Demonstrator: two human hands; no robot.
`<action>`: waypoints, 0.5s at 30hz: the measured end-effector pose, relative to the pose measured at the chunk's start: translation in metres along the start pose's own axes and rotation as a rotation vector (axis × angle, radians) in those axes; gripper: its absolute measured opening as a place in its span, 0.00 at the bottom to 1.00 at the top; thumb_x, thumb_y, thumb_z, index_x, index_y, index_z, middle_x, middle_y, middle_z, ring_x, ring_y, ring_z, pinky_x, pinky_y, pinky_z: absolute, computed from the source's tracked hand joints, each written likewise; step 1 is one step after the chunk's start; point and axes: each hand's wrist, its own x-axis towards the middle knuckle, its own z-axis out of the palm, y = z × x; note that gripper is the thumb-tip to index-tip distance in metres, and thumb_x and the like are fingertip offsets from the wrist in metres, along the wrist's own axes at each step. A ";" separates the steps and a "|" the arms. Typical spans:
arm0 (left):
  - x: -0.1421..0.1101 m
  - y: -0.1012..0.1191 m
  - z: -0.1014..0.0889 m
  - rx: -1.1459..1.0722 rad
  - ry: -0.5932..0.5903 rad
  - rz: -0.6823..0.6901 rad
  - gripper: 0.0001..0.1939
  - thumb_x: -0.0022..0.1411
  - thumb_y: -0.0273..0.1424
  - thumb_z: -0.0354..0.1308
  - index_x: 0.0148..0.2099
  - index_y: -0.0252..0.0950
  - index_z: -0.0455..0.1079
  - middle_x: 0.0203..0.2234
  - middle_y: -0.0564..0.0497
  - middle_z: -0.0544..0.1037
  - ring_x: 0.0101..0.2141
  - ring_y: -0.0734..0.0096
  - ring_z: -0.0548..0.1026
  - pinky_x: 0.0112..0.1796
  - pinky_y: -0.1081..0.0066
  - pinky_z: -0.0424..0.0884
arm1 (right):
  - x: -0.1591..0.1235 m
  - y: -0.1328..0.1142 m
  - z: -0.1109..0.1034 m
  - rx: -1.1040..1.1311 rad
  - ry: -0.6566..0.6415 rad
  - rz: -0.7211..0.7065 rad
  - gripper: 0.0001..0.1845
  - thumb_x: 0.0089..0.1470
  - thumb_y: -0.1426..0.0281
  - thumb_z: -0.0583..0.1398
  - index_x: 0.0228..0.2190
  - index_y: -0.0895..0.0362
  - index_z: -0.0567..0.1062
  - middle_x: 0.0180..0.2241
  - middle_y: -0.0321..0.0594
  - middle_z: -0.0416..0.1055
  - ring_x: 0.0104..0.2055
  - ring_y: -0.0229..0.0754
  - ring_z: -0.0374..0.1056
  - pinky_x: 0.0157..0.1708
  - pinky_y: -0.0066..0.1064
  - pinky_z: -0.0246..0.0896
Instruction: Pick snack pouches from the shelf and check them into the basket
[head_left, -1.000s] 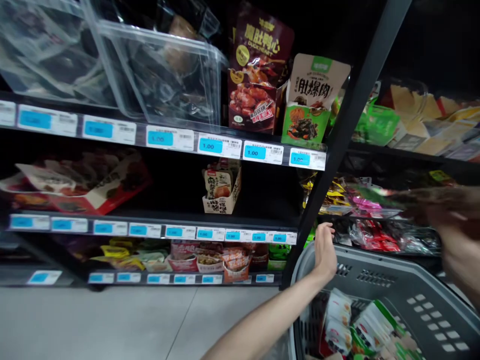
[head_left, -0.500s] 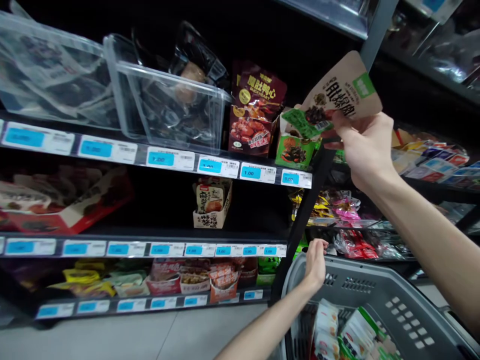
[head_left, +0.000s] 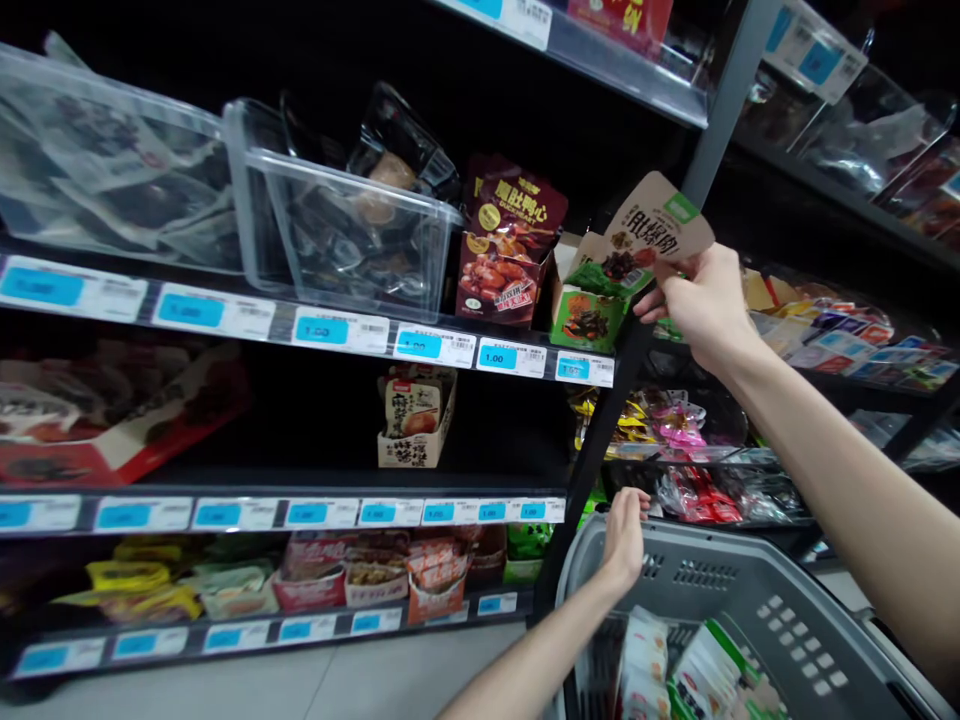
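Head view: from the wearer's head, forward and down
Snack shelves (head_left: 495, 450): faced close up, at a slant, across left and middle
Gray plastic basket (head_left: 739, 555): seen from above, lower right, nearer than shelves
Tiled floor (head_left: 360, 680): glimpsed at bottom

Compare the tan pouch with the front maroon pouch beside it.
The tan pouch is tilted well over; the maroon pouch stands nearly upright.
The right hand pinches the tan pouch; neither hand touches the maroon pouch.
The tan pouch has dark lettering, the maroon pouch yellow.
Both show printed food.
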 end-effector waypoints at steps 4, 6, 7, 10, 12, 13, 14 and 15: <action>0.001 -0.003 0.000 -0.002 0.001 -0.001 0.19 0.71 0.42 0.40 0.41 0.38 0.68 0.40 0.45 0.74 0.41 0.62 0.73 0.49 0.61 0.71 | 0.009 0.009 0.001 -0.130 -0.030 -0.167 0.05 0.63 0.72 0.58 0.40 0.57 0.73 0.38 0.46 0.77 0.35 0.47 0.79 0.34 0.38 0.77; 0.001 -0.005 0.000 0.001 0.002 0.002 0.19 0.71 0.43 0.40 0.41 0.38 0.69 0.40 0.45 0.75 0.41 0.62 0.73 0.48 0.61 0.72 | 0.010 0.007 0.000 -0.221 -0.008 -0.244 0.03 0.63 0.72 0.58 0.39 0.57 0.72 0.35 0.46 0.77 0.40 0.50 0.78 0.39 0.40 0.76; 0.001 -0.005 0.001 0.002 0.004 0.003 0.20 0.71 0.43 0.40 0.41 0.38 0.69 0.40 0.45 0.75 0.40 0.62 0.73 0.48 0.61 0.72 | 0.009 0.004 0.000 -0.277 0.010 -0.262 0.03 0.63 0.73 0.58 0.38 0.57 0.72 0.35 0.47 0.77 0.42 0.51 0.78 0.42 0.42 0.75; 0.002 -0.006 0.001 0.000 0.008 0.004 0.20 0.71 0.43 0.40 0.41 0.38 0.69 0.40 0.45 0.75 0.40 0.62 0.73 0.48 0.62 0.72 | 0.001 -0.006 0.003 -0.446 0.028 -0.255 0.05 0.61 0.76 0.56 0.35 0.57 0.72 0.37 0.50 0.77 0.47 0.54 0.76 0.50 0.47 0.71; 0.002 -0.005 0.001 -0.006 0.010 0.002 0.19 0.71 0.43 0.41 0.41 0.38 0.69 0.40 0.46 0.75 0.40 0.62 0.73 0.47 0.62 0.72 | -0.006 -0.010 0.007 -0.494 0.006 -0.255 0.06 0.60 0.76 0.56 0.38 0.57 0.72 0.40 0.51 0.77 0.49 0.55 0.75 0.53 0.49 0.69; 0.002 -0.005 0.001 -0.008 0.010 0.001 0.19 0.71 0.43 0.41 0.41 0.39 0.69 0.40 0.46 0.75 0.40 0.62 0.73 0.47 0.62 0.72 | -0.009 -0.011 0.008 -0.493 0.003 -0.270 0.08 0.60 0.76 0.56 0.42 0.56 0.72 0.43 0.51 0.77 0.50 0.55 0.75 0.54 0.50 0.69; 0.002 -0.004 0.000 -0.009 0.009 0.000 0.19 0.71 0.43 0.41 0.41 0.39 0.69 0.39 0.46 0.75 0.40 0.62 0.74 0.47 0.62 0.73 | -0.012 -0.011 0.010 -0.482 0.012 -0.294 0.11 0.61 0.74 0.56 0.46 0.56 0.71 0.45 0.50 0.76 0.51 0.55 0.74 0.54 0.49 0.68; 0.001 -0.004 0.000 -0.009 0.009 0.000 0.19 0.71 0.43 0.41 0.41 0.39 0.69 0.39 0.46 0.75 0.40 0.62 0.74 0.47 0.62 0.73 | -0.013 -0.011 0.011 -0.467 0.027 -0.324 0.14 0.63 0.72 0.56 0.50 0.54 0.69 0.48 0.50 0.76 0.52 0.55 0.73 0.55 0.49 0.68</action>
